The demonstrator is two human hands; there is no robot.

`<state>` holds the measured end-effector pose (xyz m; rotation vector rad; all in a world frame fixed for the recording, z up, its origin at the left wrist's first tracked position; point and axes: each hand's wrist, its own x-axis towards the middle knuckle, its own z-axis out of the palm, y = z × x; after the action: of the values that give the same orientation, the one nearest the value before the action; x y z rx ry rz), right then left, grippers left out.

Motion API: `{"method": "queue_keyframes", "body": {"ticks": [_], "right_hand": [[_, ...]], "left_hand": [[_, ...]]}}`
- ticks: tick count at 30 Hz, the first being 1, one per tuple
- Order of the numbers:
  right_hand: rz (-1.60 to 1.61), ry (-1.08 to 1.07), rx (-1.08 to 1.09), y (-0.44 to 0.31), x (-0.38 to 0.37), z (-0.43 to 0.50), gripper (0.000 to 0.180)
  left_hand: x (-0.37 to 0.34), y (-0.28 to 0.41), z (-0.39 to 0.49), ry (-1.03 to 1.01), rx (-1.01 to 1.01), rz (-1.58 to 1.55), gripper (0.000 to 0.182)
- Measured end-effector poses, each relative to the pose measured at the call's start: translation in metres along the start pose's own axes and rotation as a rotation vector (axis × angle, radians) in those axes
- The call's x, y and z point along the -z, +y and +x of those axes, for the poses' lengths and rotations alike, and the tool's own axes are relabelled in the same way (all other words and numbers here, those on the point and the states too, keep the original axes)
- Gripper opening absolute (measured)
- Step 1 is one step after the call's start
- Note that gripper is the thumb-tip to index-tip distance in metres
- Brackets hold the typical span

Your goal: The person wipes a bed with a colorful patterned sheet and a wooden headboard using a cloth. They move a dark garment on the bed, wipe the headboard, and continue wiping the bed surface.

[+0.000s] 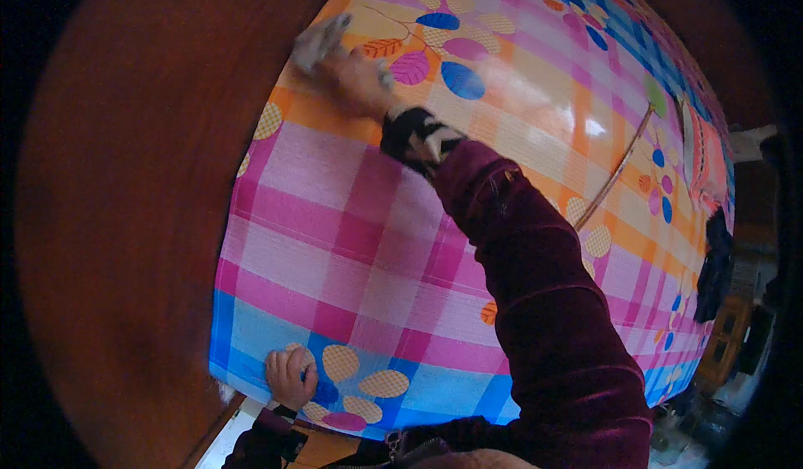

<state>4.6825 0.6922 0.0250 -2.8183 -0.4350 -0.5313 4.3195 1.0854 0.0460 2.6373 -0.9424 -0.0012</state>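
A glossy checked cover [301, 218] in pink, orange and blue, printed with leaves, spreads before me. My right hand [361, 83] reaches to its far left part and is blurred. A greyish cloth [319, 45] is bunched in that hand, pressed on the orange band near the cover's left edge. Lower down, my left hand [292, 378] rests with bent fingers on the blue corner of the cover. Whether those fingers pinch the fabric cannot be seen. My right arm, in a maroon sleeve, hides part of the cover's middle.
A dark brown wooden surface [125, 218] borders the cover on the left. Across the right part lies a thin stick [615, 168]. Beyond it are a pink cloth item [706, 155] and a dark cloth [715, 268] at the edge. Wooden furniture [724, 343] stands past that edge.
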Motion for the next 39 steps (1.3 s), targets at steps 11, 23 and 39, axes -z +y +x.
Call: {"method": "queue_keyframes", "body": {"ticks": [11,23,39], "right_hand": [[0.230,0.024,0.541,-0.091,0.079,-0.182,0.034],[-0.435,0.337,-0.501,0.249,0.093,-0.116,0.022],[0.289,-0.108,0.029,-0.202,-0.001,-0.067,0.032]], "left_hand": [[0.002,0.001,0.007,0.063,-0.057,0.045,0.037],[0.004,0.000,0.010,-0.013,-0.010,-0.041,0.036],[0.002,0.003,0.004,0.054,0.041,-0.027,0.032]]}}
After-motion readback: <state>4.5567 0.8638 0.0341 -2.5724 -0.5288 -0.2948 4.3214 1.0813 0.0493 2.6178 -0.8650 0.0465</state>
